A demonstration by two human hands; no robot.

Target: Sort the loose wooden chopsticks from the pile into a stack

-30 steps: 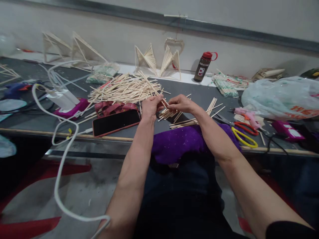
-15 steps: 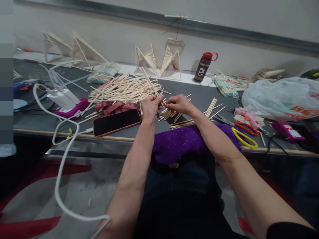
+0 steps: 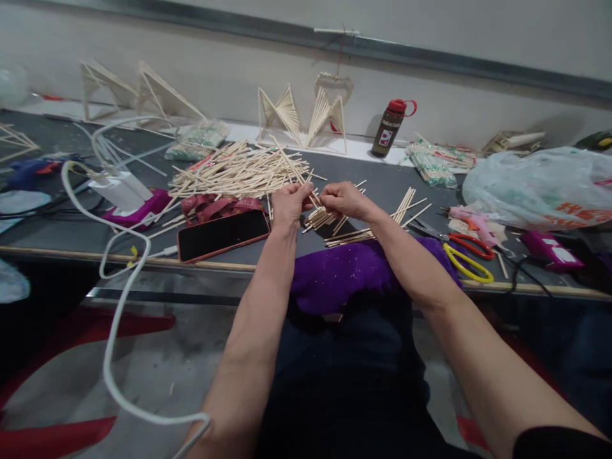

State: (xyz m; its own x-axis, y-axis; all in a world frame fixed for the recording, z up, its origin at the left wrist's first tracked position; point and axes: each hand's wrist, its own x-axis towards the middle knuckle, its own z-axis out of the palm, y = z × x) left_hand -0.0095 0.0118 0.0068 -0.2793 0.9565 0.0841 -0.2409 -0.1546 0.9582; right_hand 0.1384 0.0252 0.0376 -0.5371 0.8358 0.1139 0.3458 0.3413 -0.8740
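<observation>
Thin wooden sticks (image 3: 285, 156) slant up and to the left from my left hand (image 3: 289, 203), which is closed round them. How many it holds I cannot make out. My right hand (image 3: 345, 199) is closed in a pinch at the lower end of these sticks, close beside the left fingers. Below both hands, short loose sticks (image 3: 319, 220) lie on the dark table. A large pile of sticks (image 3: 234, 169) spreads behind and left of my left hand. More sticks (image 3: 404, 205) lie crossed to the right of my right hand.
A phone (image 3: 224, 236) lies left, near a maroon ribbon (image 3: 210, 207) and a white cable (image 3: 115, 338). Purple cloth (image 3: 344, 271) drapes the table's front edge. Scissors (image 3: 468, 258), a pink glue gun (image 3: 473, 223) and a plastic bag (image 3: 535, 185) are right. A bottle (image 3: 386, 131) and stick models (image 3: 282, 111) stand behind.
Both hands stay almost where they were; the held sticks' upper end has dipped slightly. The view has shifted a little, showing more of the table at the far left.
</observation>
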